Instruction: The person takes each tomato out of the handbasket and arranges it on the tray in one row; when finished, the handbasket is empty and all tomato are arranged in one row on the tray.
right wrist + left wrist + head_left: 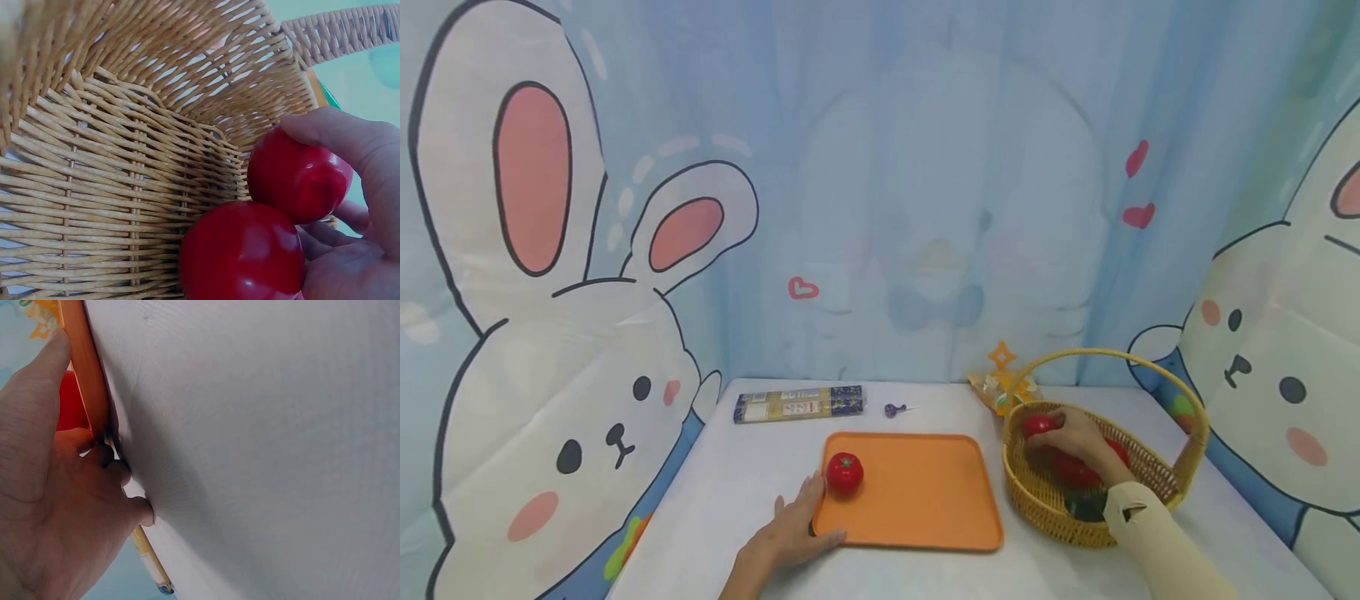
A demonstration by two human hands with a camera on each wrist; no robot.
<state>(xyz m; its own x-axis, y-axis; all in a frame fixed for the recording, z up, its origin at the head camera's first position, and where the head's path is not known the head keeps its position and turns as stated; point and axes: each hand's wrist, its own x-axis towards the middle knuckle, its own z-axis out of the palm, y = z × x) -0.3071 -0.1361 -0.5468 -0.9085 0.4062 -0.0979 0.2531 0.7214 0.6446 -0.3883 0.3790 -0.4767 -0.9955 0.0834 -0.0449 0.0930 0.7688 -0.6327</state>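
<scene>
In the head view my left hand (793, 525) rests at the near left corner of an orange tray (925, 492). Its thumb lies along the near edge and the other fingers along the left side. A red tomato (845, 473) with a green top sits on the tray's left part. My right hand (1078, 437) reaches into a wicker basket (1030, 500) and pinches a red apple (297, 175) between thumb and fingers. Against that apple, in the right wrist view, is another red fruit (240, 253). A dark green item (1086, 504), partly hidden by the right arm, lies in the basket.
Behind the tray lie a long blue-and-yellow package (799, 404) and a small purple-headed item (892, 410). An orange-and-gold packet (1000, 387) stands behind the basket, whose tall handle (1097, 352) arches over it. A rabbit-print curtain (925, 208) surrounds the white table (700, 500).
</scene>
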